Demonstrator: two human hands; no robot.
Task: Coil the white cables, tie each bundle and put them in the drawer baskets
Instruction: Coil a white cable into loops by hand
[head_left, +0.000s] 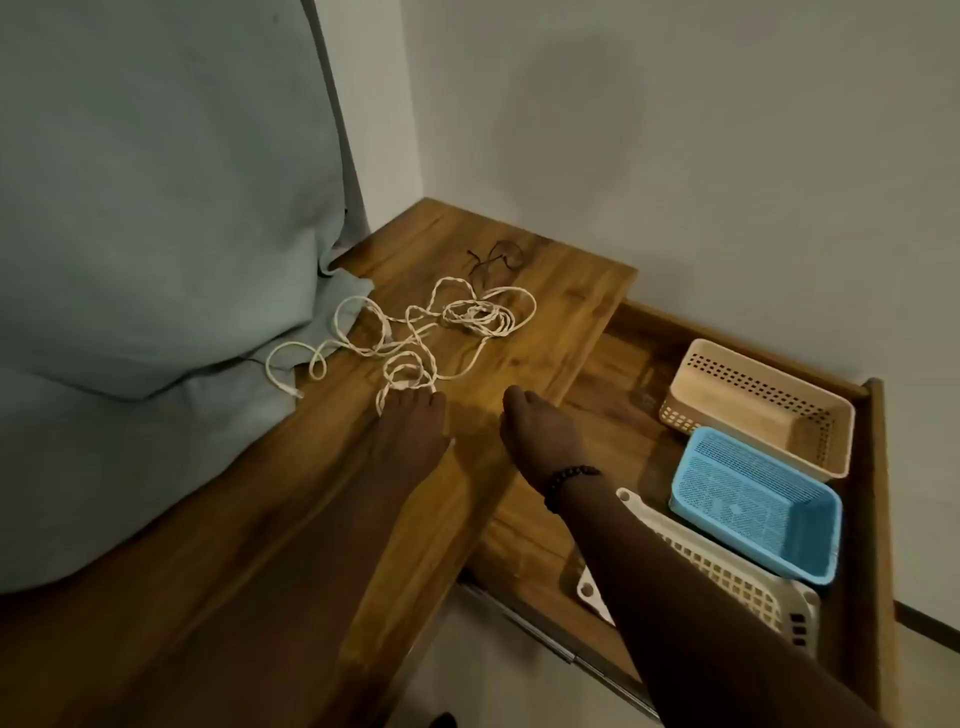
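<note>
While your left hand rests fingers-down on the nearest loop of the white cables, tangled loose across the wooden top at frame centre, your right hand hovers beside it, fingers loosely curled, holding nothing; eyeglasses lie behind the tangle; beige basket, blue basket and white basket crowd the open drawer at right.
</note>
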